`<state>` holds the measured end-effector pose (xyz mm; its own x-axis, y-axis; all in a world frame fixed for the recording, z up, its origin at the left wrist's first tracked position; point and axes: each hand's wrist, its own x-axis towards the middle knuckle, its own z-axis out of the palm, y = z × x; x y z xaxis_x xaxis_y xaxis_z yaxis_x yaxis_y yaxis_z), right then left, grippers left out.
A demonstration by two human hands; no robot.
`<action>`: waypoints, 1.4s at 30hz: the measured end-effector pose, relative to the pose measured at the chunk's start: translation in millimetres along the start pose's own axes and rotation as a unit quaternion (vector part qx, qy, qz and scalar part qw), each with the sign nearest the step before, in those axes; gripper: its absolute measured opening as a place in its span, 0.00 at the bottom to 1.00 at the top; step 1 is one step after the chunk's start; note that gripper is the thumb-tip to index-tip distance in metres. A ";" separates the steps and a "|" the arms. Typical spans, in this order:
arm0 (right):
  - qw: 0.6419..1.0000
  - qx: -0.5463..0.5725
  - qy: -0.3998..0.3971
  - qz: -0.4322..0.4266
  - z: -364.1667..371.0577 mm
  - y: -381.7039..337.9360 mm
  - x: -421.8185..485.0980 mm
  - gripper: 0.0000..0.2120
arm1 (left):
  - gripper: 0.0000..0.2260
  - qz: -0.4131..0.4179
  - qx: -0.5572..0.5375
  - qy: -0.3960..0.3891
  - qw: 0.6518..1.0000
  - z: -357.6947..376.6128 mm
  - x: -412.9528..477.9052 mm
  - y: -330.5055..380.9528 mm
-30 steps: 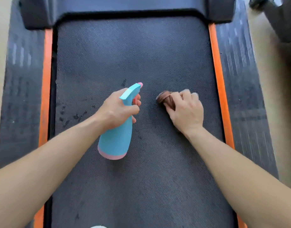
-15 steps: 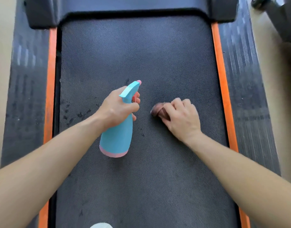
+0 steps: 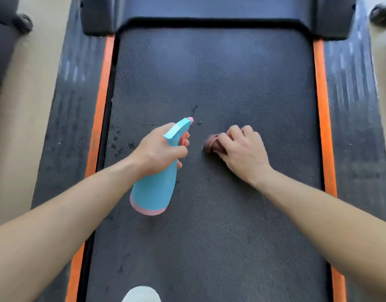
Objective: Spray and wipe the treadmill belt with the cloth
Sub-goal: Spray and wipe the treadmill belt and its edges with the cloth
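A balled brown cloth [image 3: 212,144] is pressed onto mid-belt [image 3: 209,73] under the right hand [image 3: 244,151], fingers curled over it. The blue spray bottle [image 3: 156,182] is gripped by the left hand [image 3: 159,152]. The cloth is probably soft and light, so it's best bunched from on top.

Went bare-armed, forearms [image 3: 68,214] uncovered down to the wrists. Had the left hand [image 3: 159,151] and right hand [image 3: 244,153] bare as well, with knuckles and tendon ridges plain on the back of the right. Showed something pale and rounded low in view, perhaps a shoe toe [image 3: 141,294], too cropped to tell
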<state>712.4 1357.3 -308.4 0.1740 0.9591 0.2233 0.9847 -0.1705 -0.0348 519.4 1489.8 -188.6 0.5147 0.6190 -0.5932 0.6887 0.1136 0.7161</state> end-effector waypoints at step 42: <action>0.999 0.020 0.013 -0.022 6.2 -50.0 22.0 0.15 | 0.19 -0.033 -0.040 0.043 0.998 -47.8 -28.3 -54.5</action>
<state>667.0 1388.4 -307.8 0.1302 0.9594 0.2502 0.9910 -0.1180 -0.0631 442.9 1503.3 -193.3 0.4215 0.6720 -0.6089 0.6748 0.2162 0.7057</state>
